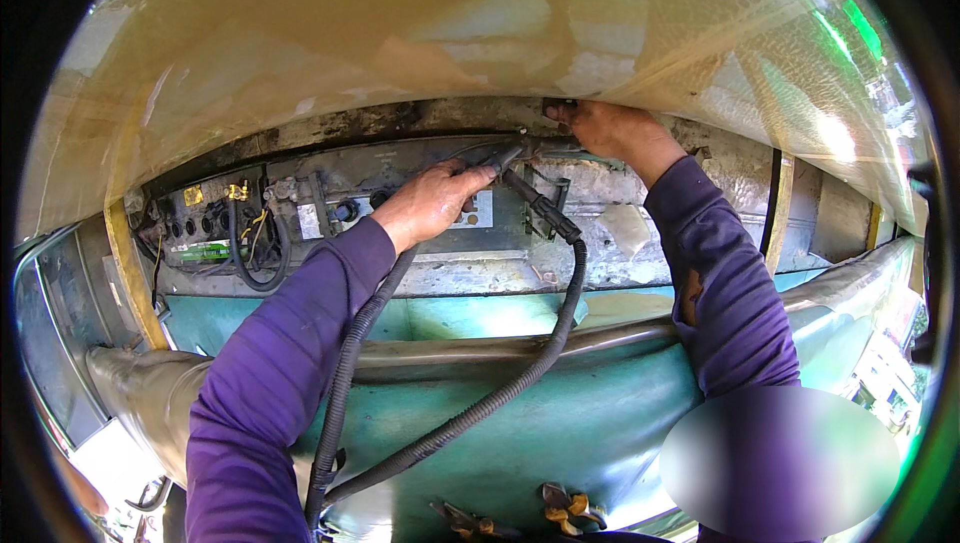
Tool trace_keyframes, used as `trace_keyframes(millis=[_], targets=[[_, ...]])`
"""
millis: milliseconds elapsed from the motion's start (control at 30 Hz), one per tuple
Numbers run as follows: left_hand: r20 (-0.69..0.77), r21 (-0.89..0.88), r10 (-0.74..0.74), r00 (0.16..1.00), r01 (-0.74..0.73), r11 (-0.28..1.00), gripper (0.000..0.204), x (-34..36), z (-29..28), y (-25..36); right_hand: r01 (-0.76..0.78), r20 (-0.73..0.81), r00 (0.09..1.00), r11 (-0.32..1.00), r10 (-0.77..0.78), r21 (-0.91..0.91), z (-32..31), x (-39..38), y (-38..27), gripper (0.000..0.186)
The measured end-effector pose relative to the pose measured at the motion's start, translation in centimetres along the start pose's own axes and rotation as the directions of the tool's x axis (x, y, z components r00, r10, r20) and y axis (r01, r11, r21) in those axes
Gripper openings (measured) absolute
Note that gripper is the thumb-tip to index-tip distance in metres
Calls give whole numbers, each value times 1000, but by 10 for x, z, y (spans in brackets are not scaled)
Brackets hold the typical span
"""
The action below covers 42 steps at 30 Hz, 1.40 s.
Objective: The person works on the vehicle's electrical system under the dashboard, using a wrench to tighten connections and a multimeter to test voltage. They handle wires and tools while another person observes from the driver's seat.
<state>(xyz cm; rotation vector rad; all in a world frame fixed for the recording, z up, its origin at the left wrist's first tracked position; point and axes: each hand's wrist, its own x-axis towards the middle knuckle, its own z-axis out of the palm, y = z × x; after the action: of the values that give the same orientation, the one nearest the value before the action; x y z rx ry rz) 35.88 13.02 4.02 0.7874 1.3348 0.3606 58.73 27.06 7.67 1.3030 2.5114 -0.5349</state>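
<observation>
My left hand (440, 201) is closed on a dark cable connector (507, 157) at the middle of a long, grimy compartment. A black corrugated cable (350, 363) runs up from below to this hand. A second corrugated cable (560, 323) rises to a black plug (545, 205), which hangs just right of my left fingers. My right hand (610, 133) reaches to the compartment's upper back edge, its fingers curled at a small dark piece that I cannot make out. Behind my left hand sits a dark battery (385, 165), partly hidden.
A glossy tan cover (450, 23) overhangs the compartment. Looped black and yellow wires (262, 233) stand at the left, beside a yellowish post (135, 273). A padded brown rail (500, 351) and green panel (470, 403) lie in front. Clamps with yellow parts (570, 508) are below.
</observation>
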Motion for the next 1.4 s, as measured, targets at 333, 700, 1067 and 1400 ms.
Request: trace_keyframes(millis=[333, 700, 1067, 1400], targets=[[22, 164, 155, 988, -157, 974, 54, 3, -3, -10, 110, 101, 987, 979, -128, 170, 16, 2, 7, 53], [22, -43, -20, 1000, 21, 999, 48, -4, -2, 9, -11, 381, 914, 932, -137, 362, 26, -4, -4, 55], [94, 187, -11, 996, -7, 982, 56, 2, -13, 20, -68, 415, 907, 952, -65, 298, 28, -7, -13, 50], [87, 337, 34, 996, -61, 940, 66, -7, -23, 27, -34, 371, 923, 943, -97, 332, 28, -15, -21, 53]])
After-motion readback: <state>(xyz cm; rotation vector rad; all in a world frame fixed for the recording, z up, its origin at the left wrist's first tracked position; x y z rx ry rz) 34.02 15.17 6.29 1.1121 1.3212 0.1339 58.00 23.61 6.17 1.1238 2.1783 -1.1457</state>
